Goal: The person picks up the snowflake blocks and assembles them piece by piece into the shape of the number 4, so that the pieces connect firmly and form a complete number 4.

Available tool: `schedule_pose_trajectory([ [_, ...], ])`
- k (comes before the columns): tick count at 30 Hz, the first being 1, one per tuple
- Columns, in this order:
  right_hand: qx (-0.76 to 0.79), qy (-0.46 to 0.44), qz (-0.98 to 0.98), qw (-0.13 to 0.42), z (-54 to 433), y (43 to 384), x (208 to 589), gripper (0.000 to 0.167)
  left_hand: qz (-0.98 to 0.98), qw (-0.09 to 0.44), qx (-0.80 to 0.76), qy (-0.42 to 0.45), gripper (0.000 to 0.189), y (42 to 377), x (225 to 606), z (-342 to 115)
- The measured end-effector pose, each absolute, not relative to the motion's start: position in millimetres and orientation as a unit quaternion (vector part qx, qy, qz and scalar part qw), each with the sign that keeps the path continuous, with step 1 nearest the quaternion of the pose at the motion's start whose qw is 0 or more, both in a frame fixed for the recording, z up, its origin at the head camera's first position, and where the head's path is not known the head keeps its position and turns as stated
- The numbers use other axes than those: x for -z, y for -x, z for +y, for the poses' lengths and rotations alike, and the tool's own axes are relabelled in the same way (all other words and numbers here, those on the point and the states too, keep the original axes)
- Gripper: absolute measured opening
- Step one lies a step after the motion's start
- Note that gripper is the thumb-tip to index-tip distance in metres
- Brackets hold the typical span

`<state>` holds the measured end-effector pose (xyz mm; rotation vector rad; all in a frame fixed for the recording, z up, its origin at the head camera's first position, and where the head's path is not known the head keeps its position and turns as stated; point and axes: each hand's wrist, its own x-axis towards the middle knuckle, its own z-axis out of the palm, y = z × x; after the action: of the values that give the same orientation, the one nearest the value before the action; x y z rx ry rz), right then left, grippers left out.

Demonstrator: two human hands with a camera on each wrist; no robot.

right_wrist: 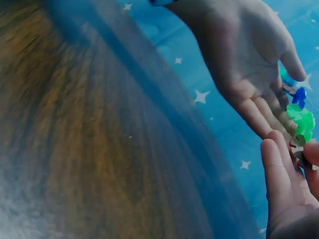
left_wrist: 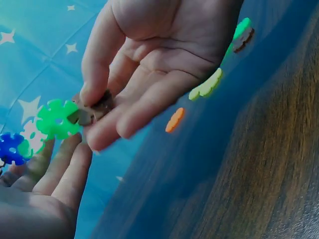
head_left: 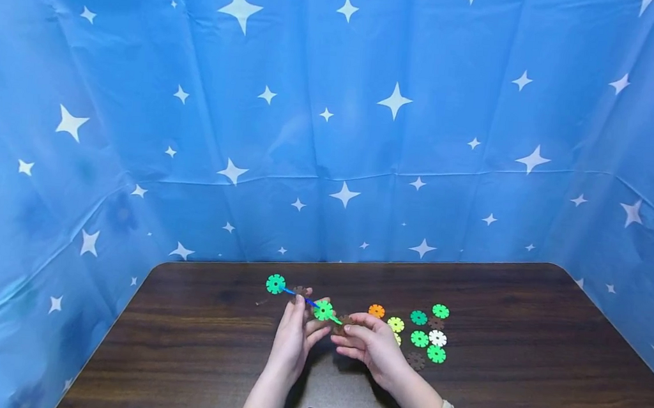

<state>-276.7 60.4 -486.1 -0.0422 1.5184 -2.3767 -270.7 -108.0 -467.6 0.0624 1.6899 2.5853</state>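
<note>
A chain of interlocked plastic snowflake discs stretches across both hands. In the head view it runs from a teal disc at the far left, past blue and brown ones, to a bright green disc between the hands. My left hand holds the chain's middle between thumb and fingers, with its fingertips under the green part. My right hand pinches brown discs at the chain's right end. In the left wrist view, a brown disc meets the green disc edge to edge; the right fingers partly hide the joint.
Loose discs lie on the dark wooden table right of the hands: an orange disc, a yellow disc, a white disc, several green ones and a brown disc. A blue star-patterned curtain surrounds the table's back and sides.
</note>
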Motion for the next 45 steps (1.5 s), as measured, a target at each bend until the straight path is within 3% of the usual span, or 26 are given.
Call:
schedule_pose_trajectory([
  [7,0.776,0.076,0.603,0.169,53.7,268.3,486.0,0.019,0.544,0.012,-0.839,-0.012,0.05,269.3,463.8,-104.8],
  [21,0.715,0.09,0.676,0.152,41.0,259.4,485.0,0.027,0.521,0.01,-0.853,-0.005,0.047,265.3,464.0,-98.1],
  [34,0.667,0.136,0.708,0.185,59.1,263.4,475.8,0.028,0.535,0.015,-0.844,0.008,0.046,264.7,462.0,-101.7],
  [45,0.512,0.203,0.83,0.086,131.2,295.7,468.6,0.02,0.54,0.019,-0.842,0.008,0.047,264.5,459.0,-102.1],
])
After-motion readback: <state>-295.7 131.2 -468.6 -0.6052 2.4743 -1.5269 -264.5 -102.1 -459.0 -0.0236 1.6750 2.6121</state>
